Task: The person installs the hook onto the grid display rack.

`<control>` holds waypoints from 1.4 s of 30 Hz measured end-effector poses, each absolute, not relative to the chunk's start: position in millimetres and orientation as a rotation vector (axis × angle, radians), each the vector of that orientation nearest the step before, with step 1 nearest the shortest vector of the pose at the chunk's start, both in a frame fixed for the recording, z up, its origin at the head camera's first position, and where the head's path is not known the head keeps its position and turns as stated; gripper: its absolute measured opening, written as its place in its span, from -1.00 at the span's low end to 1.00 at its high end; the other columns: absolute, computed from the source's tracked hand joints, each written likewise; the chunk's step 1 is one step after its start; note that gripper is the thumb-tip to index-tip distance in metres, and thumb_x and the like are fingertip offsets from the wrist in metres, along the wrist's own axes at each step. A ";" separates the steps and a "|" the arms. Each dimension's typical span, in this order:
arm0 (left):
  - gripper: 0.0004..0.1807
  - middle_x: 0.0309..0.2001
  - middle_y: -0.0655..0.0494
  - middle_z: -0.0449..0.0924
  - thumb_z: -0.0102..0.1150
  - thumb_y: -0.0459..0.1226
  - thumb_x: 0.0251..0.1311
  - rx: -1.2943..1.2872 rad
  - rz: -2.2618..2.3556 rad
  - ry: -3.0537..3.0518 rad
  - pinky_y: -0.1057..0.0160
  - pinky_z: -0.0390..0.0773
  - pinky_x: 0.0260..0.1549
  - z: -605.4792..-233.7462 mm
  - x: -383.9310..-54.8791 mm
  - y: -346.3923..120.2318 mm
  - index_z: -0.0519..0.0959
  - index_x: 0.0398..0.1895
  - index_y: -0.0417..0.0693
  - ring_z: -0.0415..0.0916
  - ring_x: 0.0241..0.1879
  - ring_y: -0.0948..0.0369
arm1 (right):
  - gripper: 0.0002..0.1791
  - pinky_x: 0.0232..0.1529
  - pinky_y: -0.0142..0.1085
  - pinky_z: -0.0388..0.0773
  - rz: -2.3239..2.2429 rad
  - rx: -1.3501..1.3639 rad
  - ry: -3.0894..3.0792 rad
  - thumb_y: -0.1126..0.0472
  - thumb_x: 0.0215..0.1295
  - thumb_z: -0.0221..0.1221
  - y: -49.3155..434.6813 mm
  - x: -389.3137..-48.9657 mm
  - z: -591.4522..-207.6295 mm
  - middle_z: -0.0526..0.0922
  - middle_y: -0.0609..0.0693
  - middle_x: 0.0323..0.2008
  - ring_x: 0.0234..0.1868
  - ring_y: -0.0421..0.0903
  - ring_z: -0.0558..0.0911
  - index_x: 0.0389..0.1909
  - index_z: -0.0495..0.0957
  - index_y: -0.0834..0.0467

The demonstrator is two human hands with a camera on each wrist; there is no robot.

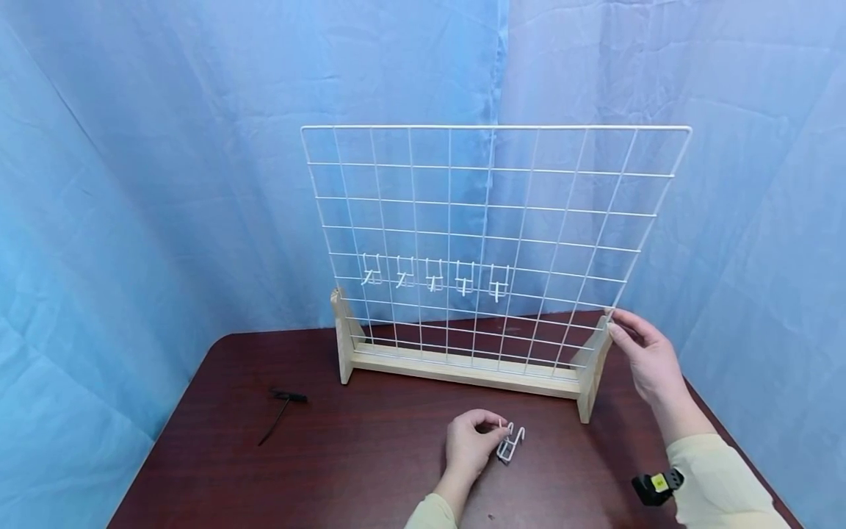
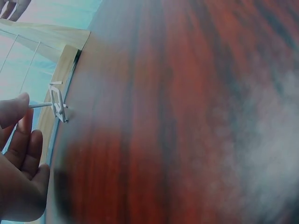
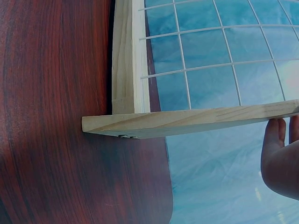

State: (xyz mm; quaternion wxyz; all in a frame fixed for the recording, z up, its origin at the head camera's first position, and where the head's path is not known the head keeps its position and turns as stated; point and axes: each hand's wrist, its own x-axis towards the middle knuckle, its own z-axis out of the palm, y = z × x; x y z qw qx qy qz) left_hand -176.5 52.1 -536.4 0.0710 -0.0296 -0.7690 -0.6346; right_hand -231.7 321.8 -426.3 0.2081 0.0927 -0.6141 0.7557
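Note:
A white wire grid panel [image 1: 471, 206] stands upright in a wooden stand [image 1: 465, 373] on the table. My left hand [image 1: 468, 444] pinches a white wire hook [image 1: 511, 444] by its prong between thumb and index finger, in front of the stand. The left wrist view shows the hook's frame [image 2: 57, 103] pointing away from the fingertips. My right hand [image 1: 651, 360] holds the top of the stand's right side post [image 1: 593, 367], thumb and index finger at its upper end. Several white hooks [image 1: 432, 278] hang in a row on one grid wire, left of middle.
A black T-handled tool [image 1: 284, 411] with a thin shaft lies on the dark red-brown table [image 1: 344, 470] at the left. Blue curtains [image 1: 198, 184] hang close behind the table and along both sides.

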 end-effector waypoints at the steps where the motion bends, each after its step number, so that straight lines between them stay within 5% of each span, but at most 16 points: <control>1: -0.86 -0.54 0.42 0.61 0.51 -0.42 -0.13 -0.086 -1.889 -2.321 0.44 0.45 -0.44 -535.7 -176.6 51.8 0.74 -0.55 0.00 0.42 -0.51 0.49 | -0.64 -0.10 -0.60 0.48 2.100 0.256 -1.714 0.53 0.36 0.09 321.9 -231.8 -426.4 0.70 -0.21 -0.17 -0.10 -0.32 0.57 0.03 0.68 0.18; 23: -0.87 -0.49 0.26 0.70 0.52 -0.45 -0.16 0.009 -1.815 -2.192 0.41 0.53 -0.46 -519.9 -188.2 33.5 0.75 -0.56 -0.08 0.55 -0.46 0.38 | -0.65 -0.09 -0.61 0.48 2.111 0.248 -1.722 0.51 0.37 0.10 321.6 -231.6 -426.4 0.69 -0.22 -0.15 -0.10 -0.34 0.57 0.02 0.69 0.14; 42: -0.92 -0.42 0.10 0.74 0.52 -0.42 -0.09 0.214 -1.728 -2.043 0.40 0.53 -0.38 -490.8 -225.5 -43.7 0.76 -0.51 -0.15 0.65 -0.34 0.13 | -0.64 -0.10 -0.61 0.49 2.122 0.239 -1.723 0.51 0.36 0.10 322.3 -231.9 -426.5 0.69 -0.23 -0.16 -0.10 -0.34 0.57 0.02 0.69 0.12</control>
